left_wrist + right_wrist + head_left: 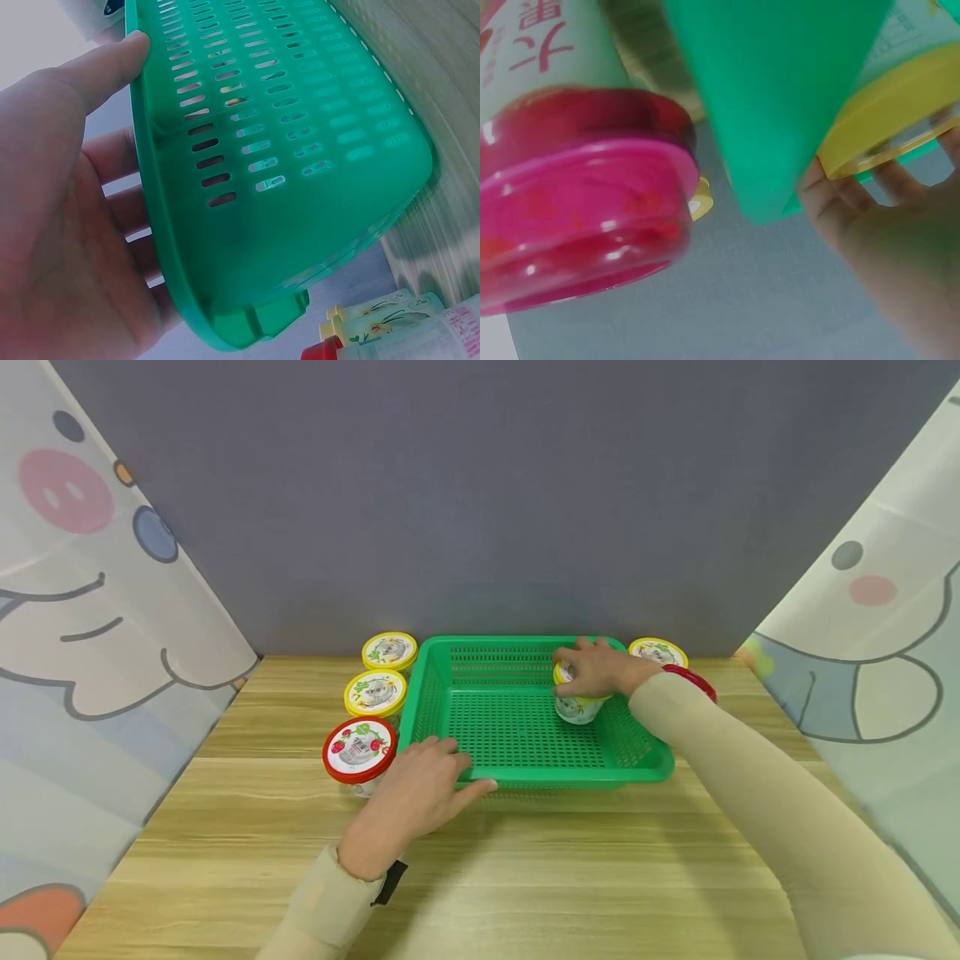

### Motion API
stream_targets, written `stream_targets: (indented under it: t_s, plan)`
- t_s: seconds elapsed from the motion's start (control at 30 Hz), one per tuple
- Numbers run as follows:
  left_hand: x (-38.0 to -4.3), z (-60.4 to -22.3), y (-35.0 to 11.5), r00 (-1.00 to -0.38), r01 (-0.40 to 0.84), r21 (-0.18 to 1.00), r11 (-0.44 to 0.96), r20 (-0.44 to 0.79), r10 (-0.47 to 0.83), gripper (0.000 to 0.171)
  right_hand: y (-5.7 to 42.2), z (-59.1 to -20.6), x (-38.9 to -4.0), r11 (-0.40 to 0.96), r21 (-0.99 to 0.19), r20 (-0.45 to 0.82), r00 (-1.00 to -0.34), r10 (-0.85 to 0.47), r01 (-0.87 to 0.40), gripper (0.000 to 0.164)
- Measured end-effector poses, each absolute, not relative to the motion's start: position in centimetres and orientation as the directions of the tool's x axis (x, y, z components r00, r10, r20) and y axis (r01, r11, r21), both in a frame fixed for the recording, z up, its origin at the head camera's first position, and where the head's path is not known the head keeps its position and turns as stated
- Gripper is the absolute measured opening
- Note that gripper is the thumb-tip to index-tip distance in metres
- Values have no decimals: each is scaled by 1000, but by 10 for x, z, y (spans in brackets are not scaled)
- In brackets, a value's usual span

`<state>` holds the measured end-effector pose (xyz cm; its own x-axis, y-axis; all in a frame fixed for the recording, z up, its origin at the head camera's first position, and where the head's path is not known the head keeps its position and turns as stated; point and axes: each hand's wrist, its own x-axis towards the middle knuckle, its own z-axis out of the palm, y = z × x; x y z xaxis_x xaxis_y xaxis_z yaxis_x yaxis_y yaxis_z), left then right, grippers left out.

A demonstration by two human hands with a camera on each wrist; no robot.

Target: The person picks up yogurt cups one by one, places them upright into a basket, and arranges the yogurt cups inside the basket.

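Observation:
A green plastic basket (555, 774) with slotted walls stands on the wooden table. At its front left corner my left hand (420, 783) grips the rim, thumb (112, 67) on the near side and the other fingers over the edge. Inside the basket, toward the right end, is a white tub with a yellow lid (577, 710). My right hand (598, 668) holds that tub from above, its fingers spread round the lid. In the right wrist view, fingertips lie along the yellow lid (900, 112), beside the green basket wall (772, 97).
Left of the basket, a red-lidded tub (360, 748) and two yellow-lidded tubs (376, 692) stand in a row. To its right are another yellow-lidded tub (658, 651) and a pink-red-lidded tub (585, 210), partly behind my right arm. A grey wall (480, 510) rises behind.

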<state>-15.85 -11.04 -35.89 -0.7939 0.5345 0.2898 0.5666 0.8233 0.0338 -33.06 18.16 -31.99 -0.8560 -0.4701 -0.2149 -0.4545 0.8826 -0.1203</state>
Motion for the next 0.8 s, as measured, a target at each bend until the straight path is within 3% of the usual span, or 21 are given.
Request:
stream_targets:
  t_s: [0.8]
  plan:
    - [-158, -357, -109, -804, 562, 41, 826, 265, 533, 46, 170, -325, -334, 905, -72, -292, -859, -421, -419, 68]
